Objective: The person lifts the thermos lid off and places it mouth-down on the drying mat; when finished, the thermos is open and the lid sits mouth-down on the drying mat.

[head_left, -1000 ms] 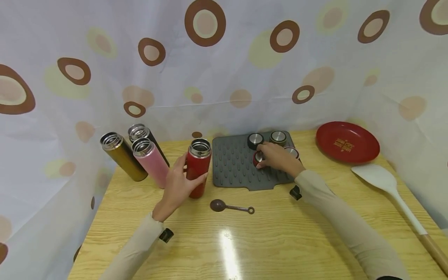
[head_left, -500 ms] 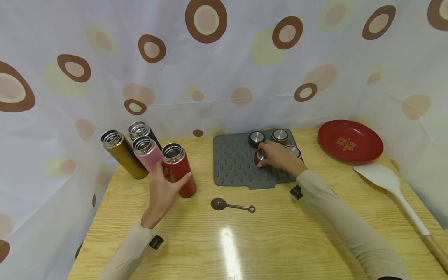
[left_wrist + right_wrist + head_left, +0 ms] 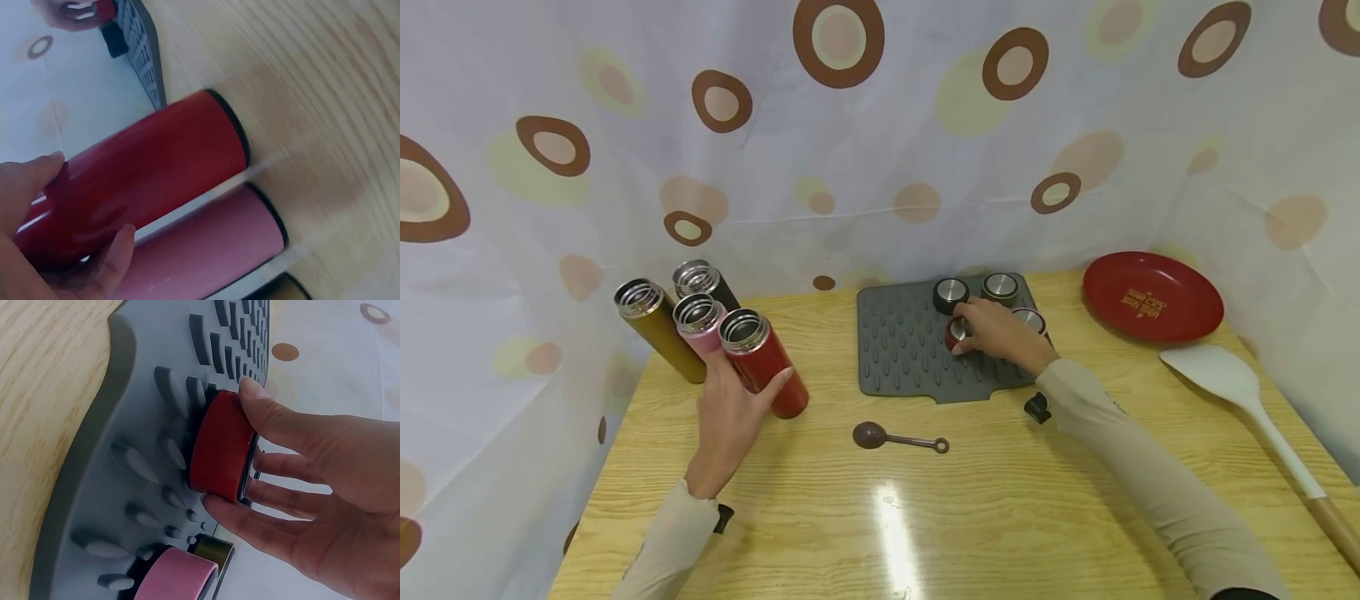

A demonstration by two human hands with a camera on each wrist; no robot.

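My left hand (image 3: 726, 429) grips a red thermos bottle (image 3: 771, 367) round its upper part; its mouth has no lid. Close beside it stands a pink bottle (image 3: 212, 250), partly hidden by the hand in the head view. Behind are a gold bottle (image 3: 673, 342) and a black bottle (image 3: 722, 292), both lidless too. On the grey ridged mat (image 3: 895, 342), my right hand (image 3: 996, 329) pinches a red lid (image 3: 222, 447) between thumb and fingers. Around that lid sit a black lid (image 3: 951, 296), a dark green lid (image 3: 1000, 289) and a pink lid (image 3: 175, 578).
A brown spoon (image 3: 898, 437) lies in front of the mat. At the right are a red plate (image 3: 1150, 296) and a large white spatula (image 3: 1247, 396) with a wooden handle. Patterned cloth (image 3: 880, 150) hangs behind the table and at its sides.
My left hand has carried the red bottle leftward, from beside the mat to next to the pink bottle. The right hand has stayed on the red lid.
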